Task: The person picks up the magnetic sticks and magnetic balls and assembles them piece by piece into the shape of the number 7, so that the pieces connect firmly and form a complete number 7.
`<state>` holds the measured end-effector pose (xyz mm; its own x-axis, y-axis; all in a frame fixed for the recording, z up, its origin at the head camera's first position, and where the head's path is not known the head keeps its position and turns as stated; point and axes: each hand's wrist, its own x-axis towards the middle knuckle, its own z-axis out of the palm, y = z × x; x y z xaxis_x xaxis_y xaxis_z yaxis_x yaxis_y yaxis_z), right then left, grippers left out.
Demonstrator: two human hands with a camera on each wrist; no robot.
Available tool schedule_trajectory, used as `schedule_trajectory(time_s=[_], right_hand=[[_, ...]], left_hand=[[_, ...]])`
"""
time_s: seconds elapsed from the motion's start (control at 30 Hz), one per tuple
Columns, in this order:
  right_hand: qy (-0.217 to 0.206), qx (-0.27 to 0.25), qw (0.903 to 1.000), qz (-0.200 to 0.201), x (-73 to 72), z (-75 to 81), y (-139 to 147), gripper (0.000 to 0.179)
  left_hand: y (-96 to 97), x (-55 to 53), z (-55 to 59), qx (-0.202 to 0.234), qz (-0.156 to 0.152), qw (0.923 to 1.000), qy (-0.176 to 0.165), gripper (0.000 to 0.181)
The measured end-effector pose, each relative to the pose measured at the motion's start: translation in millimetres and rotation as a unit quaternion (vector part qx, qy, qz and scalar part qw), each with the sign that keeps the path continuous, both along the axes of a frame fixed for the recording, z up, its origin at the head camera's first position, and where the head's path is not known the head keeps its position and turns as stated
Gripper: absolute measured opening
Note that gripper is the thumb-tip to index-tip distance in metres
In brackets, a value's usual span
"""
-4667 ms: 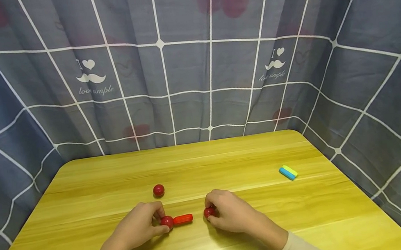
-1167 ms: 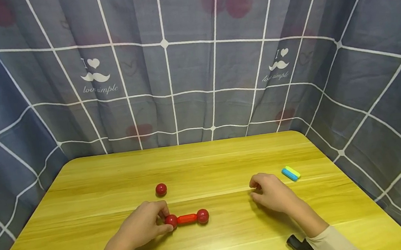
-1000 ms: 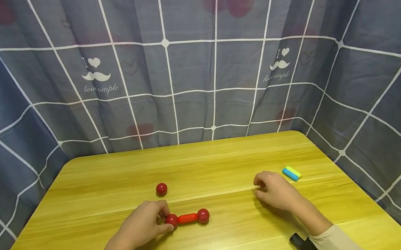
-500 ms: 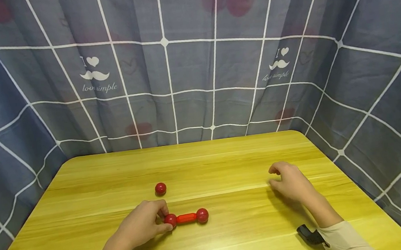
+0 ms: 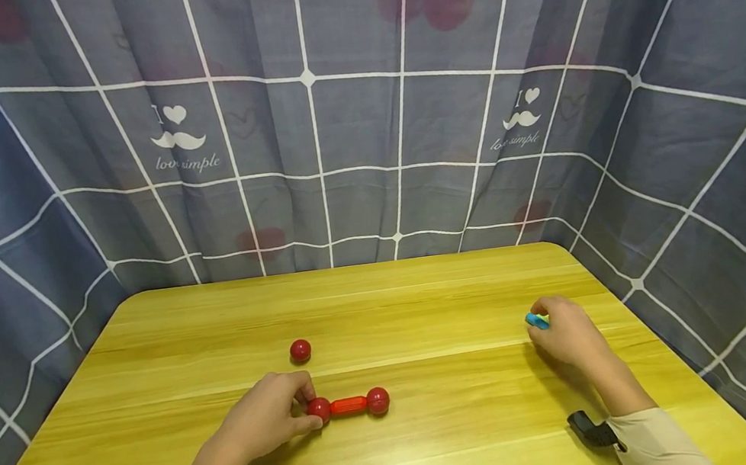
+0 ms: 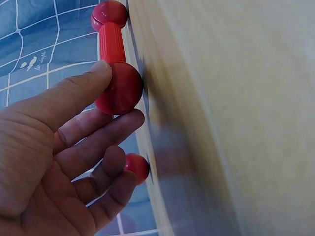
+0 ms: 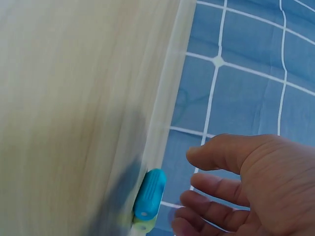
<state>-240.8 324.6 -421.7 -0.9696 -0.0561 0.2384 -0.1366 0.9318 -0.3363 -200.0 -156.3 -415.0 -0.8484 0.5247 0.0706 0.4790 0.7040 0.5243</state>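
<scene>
Thumb and fingers of my left hand (image 5: 270, 417) pinch a red ball (image 6: 119, 91). A ribbed red rod (image 5: 348, 405) joins it to a second red ball (image 5: 378, 401), making a dumbbell shape that lies on the table. Over on the right, my right hand (image 5: 567, 329) hovers by a blue rod (image 7: 150, 194). In the right wrist view its thumb and fingers are spread, with a gap between them and the rod. A yellow-green rod (image 7: 144, 225) lies against the blue one, mostly hidden by the hand in the head view.
A loose red ball (image 5: 300, 350) sits behind the left hand on the wooden table (image 5: 438, 440). A grey-blue checked curtain (image 5: 348, 135) surrounds the table's back and sides. A black device (image 5: 592, 431) is strapped at the right wrist.
My right hand has let go of the second ball, now at the rod's right end, and moved right to the blue and yellow-green rods. The left hand stays on its ball.
</scene>
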Motion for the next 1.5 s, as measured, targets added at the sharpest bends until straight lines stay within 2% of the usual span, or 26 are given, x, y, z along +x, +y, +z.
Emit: schedule_trajectory(time_s=[0.53,1.0,1.5], right_hand=[[-0.052,0.013,0.9986,0.002,-1.0,0.4,3.9,0.027],[-0.073,0.032,0.9968,0.008,-3.1,-0.5,2.5,0.023],[-0.098,0.034,0.9944,-0.015,-4.1,-1.2,-4.2,0.020]], left_hand=[[0.0,-0.5,-0.5,0.005,0.000,1.0000,-0.003,0.023],[0.5,-0.1,-0.2,0.015,-0.001,0.9998,-0.014,0.023],[-1.0,0.5,-0.4,0.005,0.001,1.0000,-0.003,0.024]])
